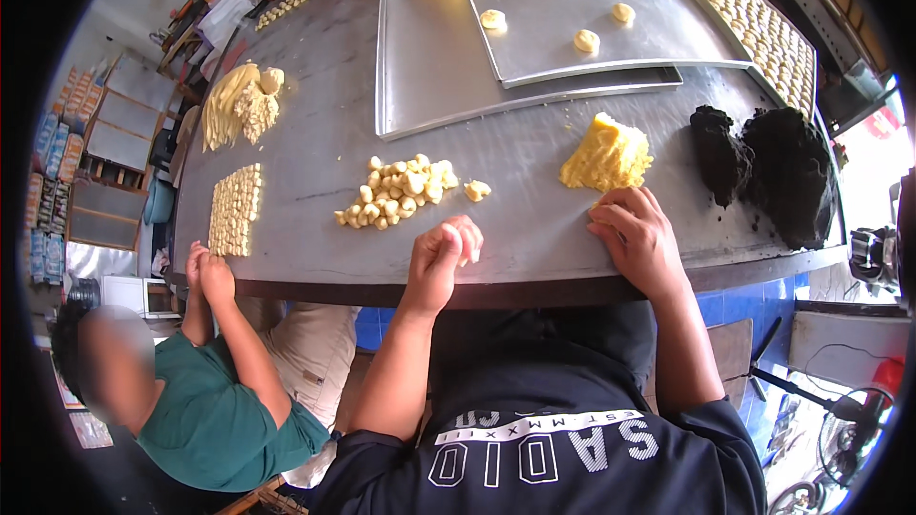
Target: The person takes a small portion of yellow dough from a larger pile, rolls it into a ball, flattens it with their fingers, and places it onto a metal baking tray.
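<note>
My left hand [447,256] is closed just above the table's near edge, fingers curled inward. Whatever it may hold is hidden. Beyond it lies a heap of small pale dough balls [405,189], with a little separate clump [477,191] to its right. My right hand [641,240] bends its fingers down by the near side of a crumbly yellow mound [607,154]. A speck of the same yellow paste shows at its fingertips. Right of this hand spreads a large black mass [787,172], with a smaller black lump [718,153] beside it.
Two overlapping metal trays [611,24] lie across the far side, the upper bearing several round pieces. A full tray [763,33] stands far right. At left are pale dough [239,105] and rows of dough pieces [236,210] beside a co-worker in green [224,410]. Another person works far left.
</note>
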A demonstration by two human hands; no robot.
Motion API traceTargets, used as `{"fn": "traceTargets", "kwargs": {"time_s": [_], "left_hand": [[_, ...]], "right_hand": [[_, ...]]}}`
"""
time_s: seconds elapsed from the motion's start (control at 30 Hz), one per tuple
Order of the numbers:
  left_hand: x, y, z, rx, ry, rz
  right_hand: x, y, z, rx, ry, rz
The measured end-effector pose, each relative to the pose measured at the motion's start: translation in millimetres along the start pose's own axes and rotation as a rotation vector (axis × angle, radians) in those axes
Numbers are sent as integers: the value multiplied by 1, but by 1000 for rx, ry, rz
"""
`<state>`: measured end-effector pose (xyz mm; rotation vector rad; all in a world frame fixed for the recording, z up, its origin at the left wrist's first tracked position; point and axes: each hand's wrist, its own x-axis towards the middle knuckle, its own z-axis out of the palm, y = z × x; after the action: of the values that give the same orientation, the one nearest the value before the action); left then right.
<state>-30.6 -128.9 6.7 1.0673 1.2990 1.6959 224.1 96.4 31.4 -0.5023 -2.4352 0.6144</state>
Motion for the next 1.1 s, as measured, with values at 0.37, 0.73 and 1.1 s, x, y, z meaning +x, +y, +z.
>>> {"fn": "traceTargets", "kwargs": {"time_s": [0.37, 0.73, 1.1], "left_hand": [[4, 22, 22, 825, -125, 233], [13, 18, 5, 718, -269, 121], [-2, 12, 16, 748, -100, 75]], "right_hand": [[-2, -2, 0, -15, 2, 11], [-5, 6, 4, -40, 1, -2], [-12, 6, 0, 0, 38, -10]]}}
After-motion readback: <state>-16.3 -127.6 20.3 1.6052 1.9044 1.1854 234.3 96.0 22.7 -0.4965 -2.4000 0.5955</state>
